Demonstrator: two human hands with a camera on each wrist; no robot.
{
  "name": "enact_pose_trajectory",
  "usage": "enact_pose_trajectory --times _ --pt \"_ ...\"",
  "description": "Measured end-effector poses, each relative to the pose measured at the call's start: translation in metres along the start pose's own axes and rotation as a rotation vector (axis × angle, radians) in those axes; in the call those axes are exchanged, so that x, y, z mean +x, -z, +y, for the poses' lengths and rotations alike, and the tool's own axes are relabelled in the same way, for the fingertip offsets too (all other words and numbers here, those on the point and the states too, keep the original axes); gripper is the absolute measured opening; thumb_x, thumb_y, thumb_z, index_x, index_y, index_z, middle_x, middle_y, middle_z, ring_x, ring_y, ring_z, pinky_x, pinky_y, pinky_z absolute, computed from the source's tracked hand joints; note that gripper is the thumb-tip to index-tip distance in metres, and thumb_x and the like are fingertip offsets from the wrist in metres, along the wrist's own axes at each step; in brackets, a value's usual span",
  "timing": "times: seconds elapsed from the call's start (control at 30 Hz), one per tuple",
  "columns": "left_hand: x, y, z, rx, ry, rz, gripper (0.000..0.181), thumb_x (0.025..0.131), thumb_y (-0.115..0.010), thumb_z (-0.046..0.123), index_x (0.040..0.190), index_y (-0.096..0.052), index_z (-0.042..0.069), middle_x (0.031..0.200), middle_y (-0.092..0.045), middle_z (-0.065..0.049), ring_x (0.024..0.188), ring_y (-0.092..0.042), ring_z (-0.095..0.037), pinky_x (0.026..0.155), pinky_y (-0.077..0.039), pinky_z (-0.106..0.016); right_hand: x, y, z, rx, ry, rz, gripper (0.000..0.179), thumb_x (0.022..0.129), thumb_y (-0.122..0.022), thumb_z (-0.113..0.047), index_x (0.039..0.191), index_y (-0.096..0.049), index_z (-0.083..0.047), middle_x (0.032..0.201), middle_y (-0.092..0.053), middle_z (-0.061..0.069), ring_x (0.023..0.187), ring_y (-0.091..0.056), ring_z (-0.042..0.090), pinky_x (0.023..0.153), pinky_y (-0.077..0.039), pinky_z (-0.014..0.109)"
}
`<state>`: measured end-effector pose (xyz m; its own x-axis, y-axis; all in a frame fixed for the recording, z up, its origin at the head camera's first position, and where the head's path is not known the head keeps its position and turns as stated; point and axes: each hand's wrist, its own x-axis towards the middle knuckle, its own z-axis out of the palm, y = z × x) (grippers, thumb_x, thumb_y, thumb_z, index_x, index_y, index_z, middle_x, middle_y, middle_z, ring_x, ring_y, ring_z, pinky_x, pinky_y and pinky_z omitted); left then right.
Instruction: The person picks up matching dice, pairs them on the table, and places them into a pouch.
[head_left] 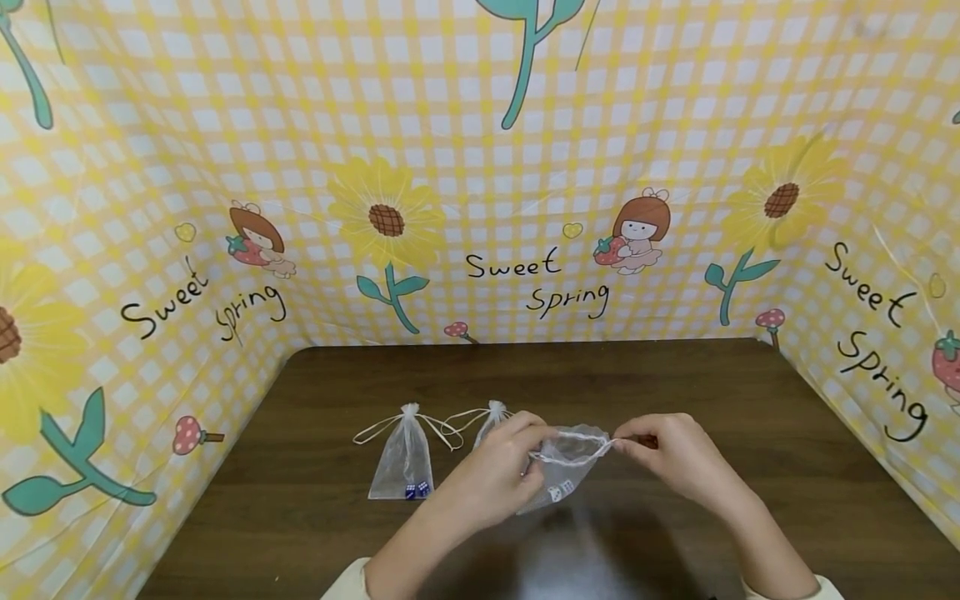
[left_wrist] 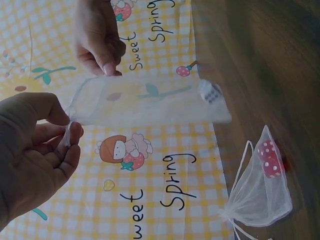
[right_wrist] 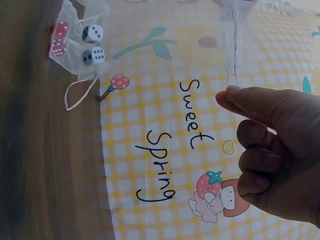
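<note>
A white mesh drawstring bag hangs between both hands, its mouth spread open. Two white dice lie in its bottom end. My left hand pinches the bag's cord at one side of the mouth; the left wrist view shows the cord between thumb and fingers. On the opposite side my right hand pinches the drawstring loop between thumb and forefinger, its other fingers curled. Behind the left hand, partly hidden in the head view, is a second mesh bag with red dice.
Left of the hands a closed mesh bag with blue dice lies on the dark wooden table, its cord loops spread to both sides. A yellow checked cloth with sunflowers and lettering walls off the back and sides.
</note>
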<state>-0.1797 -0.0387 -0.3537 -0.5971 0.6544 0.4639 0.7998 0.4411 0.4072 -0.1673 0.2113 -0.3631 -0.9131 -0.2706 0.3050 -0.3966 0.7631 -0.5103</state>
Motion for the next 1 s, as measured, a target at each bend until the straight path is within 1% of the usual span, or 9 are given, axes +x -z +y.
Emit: enact_pose_trajectory --times 0.13,0.3,0.37,0.47,0.57,0.67,0.73,0.87,1.0 --pt "-0.001 0.002 -0.003 0.035 -0.005 -0.004 0.037 0.076 -0.057 -0.008 0.112 -0.062 -0.001 0.104 -0.056 -0.002 0.088 -0.053 -0.010 0.075 -0.044 -0.013 -0.003 0.004 -0.003 -0.013 -0.002 0.057 0.002 0.082 -0.070 -0.017 0.080 -0.071 -0.016 0.063 -0.052 -0.015 0.053 -0.040 0.002 0.047 -0.037 0.021" --pt "-0.001 0.002 -0.005 0.053 -0.030 0.028 0.030 0.082 -0.061 -0.007 0.111 -0.062 0.001 0.102 -0.058 -0.002 0.089 -0.055 -0.011 0.078 -0.045 -0.017 -0.005 0.007 -0.005 -0.023 0.006 0.112 0.005 0.081 -0.071 -0.013 0.078 -0.069 -0.017 0.059 -0.045 -0.014 0.052 -0.037 0.001 0.046 -0.034 0.021" --pt "-0.002 0.002 -0.005 0.043 -0.014 0.045 0.029 0.083 -0.061 -0.007 0.111 -0.061 0.001 0.101 -0.059 -0.003 0.086 -0.055 -0.011 0.076 -0.046 -0.018 -0.006 0.009 -0.005 -0.027 0.021 0.140 0.007 0.079 -0.072 -0.011 0.077 -0.069 -0.017 0.060 -0.046 -0.015 0.053 -0.038 0.001 0.047 -0.035 0.021" --pt "-0.002 0.004 -0.005 0.009 0.041 0.075 0.028 0.084 -0.061 -0.006 0.110 -0.059 0.001 0.098 -0.058 -0.004 0.082 -0.055 -0.011 0.071 -0.047 -0.018 -0.007 0.010 -0.004 -0.030 0.053 0.189 0.011 0.077 -0.073 -0.008 0.076 -0.069 -0.018 0.062 -0.049 -0.015 0.053 -0.039 0.000 0.047 -0.036 0.020" --pt "-0.002 0.004 -0.005 0.008 0.081 0.119 0.018 0.084 -0.062 -0.004 0.101 -0.063 0.001 0.096 -0.057 -0.004 0.082 -0.057 -0.012 0.071 -0.048 -0.017 -0.008 0.013 -0.004 -0.033 0.088 0.228 0.013 0.076 -0.073 -0.006 0.075 -0.069 -0.017 0.063 -0.050 -0.015 0.053 -0.039 0.000 0.046 -0.037 0.020" --pt "-0.002 0.005 -0.006 0.025 0.072 0.163 0.008 0.082 -0.065 -0.003 0.089 -0.067 0.002 0.094 -0.058 -0.003 0.084 -0.058 -0.014 0.073 -0.048 -0.018 -0.008 0.014 -0.004 -0.032 0.112 0.250 0.011 0.076 -0.073 -0.006 0.075 -0.069 -0.016 0.063 -0.050 -0.015 0.052 -0.038 -0.001 0.045 -0.036 0.020" --pt "-0.002 0.006 -0.007 0.035 0.063 0.187 0.006 0.081 -0.066 -0.003 0.083 -0.069 0.003 0.092 -0.058 -0.003 0.085 -0.059 -0.015 0.075 -0.049 -0.019 -0.009 0.015 -0.005 -0.029 0.121 0.263 0.012 0.076 -0.073 -0.005 0.075 -0.069 -0.016 0.062 -0.049 -0.015 0.051 -0.037 -0.001 0.045 -0.036 0.020" --pt "-0.003 0.008 -0.008 0.058 0.068 0.213 0.006 0.080 -0.067 -0.003 0.081 -0.069 0.003 0.091 -0.058 -0.003 0.084 -0.059 -0.014 0.073 -0.049 -0.020 -0.010 0.017 -0.006 -0.030 0.127 0.289 0.013 0.076 -0.073 -0.005 0.076 -0.069 -0.017 0.060 -0.049 -0.015 0.049 -0.035 -0.001 0.043 -0.034 0.020" --pt "-0.003 0.009 -0.008 0.081 0.082 0.218 0.005 0.081 -0.067 -0.002 0.081 -0.069 0.003 0.092 -0.058 -0.003 0.083 -0.060 -0.014 0.072 -0.049 -0.020 -0.011 0.019 -0.005 -0.033 0.124 0.306 0.012 0.077 -0.073 -0.005 0.076 -0.069 -0.017 0.061 -0.049 -0.014 0.049 -0.035 -0.001 0.043 -0.033 0.019"
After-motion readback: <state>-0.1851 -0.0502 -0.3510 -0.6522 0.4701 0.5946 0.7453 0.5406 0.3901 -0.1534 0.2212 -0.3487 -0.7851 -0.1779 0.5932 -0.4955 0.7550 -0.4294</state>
